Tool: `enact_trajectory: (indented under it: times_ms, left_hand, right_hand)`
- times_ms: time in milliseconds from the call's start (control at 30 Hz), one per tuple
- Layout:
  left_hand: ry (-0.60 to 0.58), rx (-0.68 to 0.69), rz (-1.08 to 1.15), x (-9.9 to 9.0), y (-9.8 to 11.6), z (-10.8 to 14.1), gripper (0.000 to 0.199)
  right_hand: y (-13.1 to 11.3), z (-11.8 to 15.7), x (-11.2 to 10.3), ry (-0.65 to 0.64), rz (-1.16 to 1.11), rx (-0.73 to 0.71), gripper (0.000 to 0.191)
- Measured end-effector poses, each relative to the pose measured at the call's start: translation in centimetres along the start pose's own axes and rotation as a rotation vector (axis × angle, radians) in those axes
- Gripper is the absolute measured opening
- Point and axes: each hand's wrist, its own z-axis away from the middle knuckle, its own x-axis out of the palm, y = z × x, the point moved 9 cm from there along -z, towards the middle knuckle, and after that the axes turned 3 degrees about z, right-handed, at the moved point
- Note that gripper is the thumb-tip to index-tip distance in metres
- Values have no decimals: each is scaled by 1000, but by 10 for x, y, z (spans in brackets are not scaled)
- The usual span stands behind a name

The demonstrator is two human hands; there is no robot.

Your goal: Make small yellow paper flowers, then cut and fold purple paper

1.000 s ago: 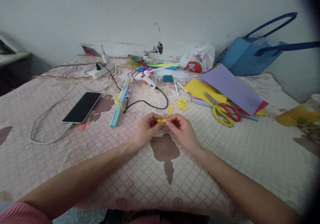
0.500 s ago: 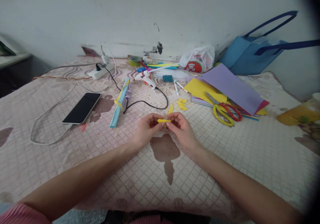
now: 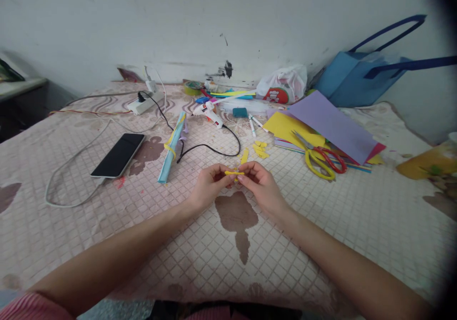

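Between the fingertips of both hands is a small yellow piece (image 3: 233, 173), apparently paper or foam. My left hand (image 3: 210, 185) pinches its left end, and my right hand (image 3: 262, 185) pinches the right end. Fingers hide part of it. Just beyond the hands lies a yellow strip (image 3: 244, 156), with several small yellow cut pieces (image 3: 261, 149) to its right. Left of my left hand, a rolled light-blue tube (image 3: 169, 155) has a yellow strip wound round it and purple curls along its side.
A white glue gun (image 3: 212, 115) with a black cord lies behind the hands. Scissors (image 3: 317, 158) rest on coloured sheets (image 3: 333, 125) at right. A phone (image 3: 118, 155) is charging at left. Farther back are a power strip (image 3: 144, 102), plastic bag (image 3: 283, 85) and blue bag (image 3: 357, 79).
Both hands keep their pinch on the yellow piece, which looks slightly thinner, as if tilted or bent. The whole view has shifted very slightly; the other things lie where they were.
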Motion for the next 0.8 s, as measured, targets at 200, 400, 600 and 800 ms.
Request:
enact_trajectory:
  times_ms: [200,400,600,800]
  left_hand:
    - [1,-43,7,-1,-3,0,21]
    - [-1,-66,43,-1,-5,1,19]
    - [-22,-146,161,2,-10,3,20]
    - [-87,-98,90,3,-5,2,21]
  right_hand:
    - [4,1,2,-21,-60,43,17]
    - [9,2,4,-59,-64,88,21]
    - [7,-1,1,-37,-36,48,23]
    - [-8,2,1,2,83,-66,21]
